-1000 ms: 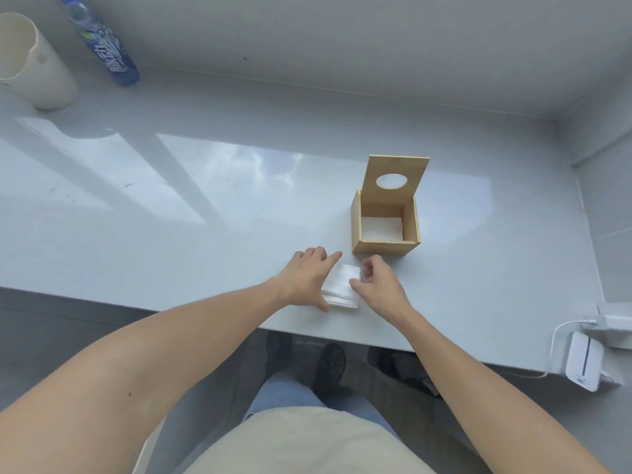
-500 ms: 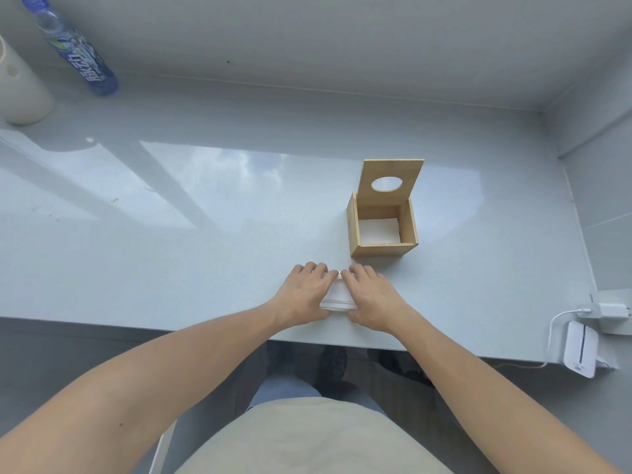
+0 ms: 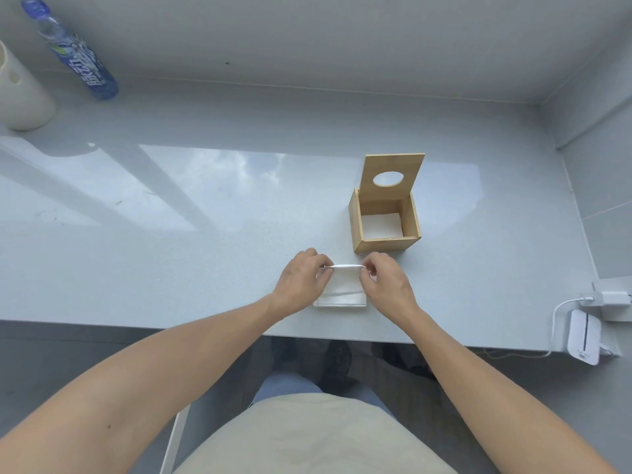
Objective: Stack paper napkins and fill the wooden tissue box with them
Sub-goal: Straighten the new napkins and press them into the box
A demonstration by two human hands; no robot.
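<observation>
A small stack of white paper napkins (image 3: 343,288) lies near the front edge of the grey counter (image 3: 205,248). My left hand (image 3: 302,283) pinches the far left corner of the top napkin and my right hand (image 3: 386,285) pinches its far right corner, lifting that far edge off the stack. Just beyond my right hand stands the wooden tissue box (image 3: 384,230), its lid with an oval hole (image 3: 391,174) tipped up at the back. White napkins (image 3: 380,225) lie inside on the box's bottom.
A blue-labelled plastic bottle (image 3: 73,53) and a cream cylinder container (image 3: 20,94) stand at the far left against the wall. At the counter's right front edge are a white charger (image 3: 612,297) with cable and a white device (image 3: 584,336). A wall closes the right side.
Both hands lay flat on the napkin stack half a second ago; now their fingers pinch the top napkin's far corners and raise its far edge.
</observation>
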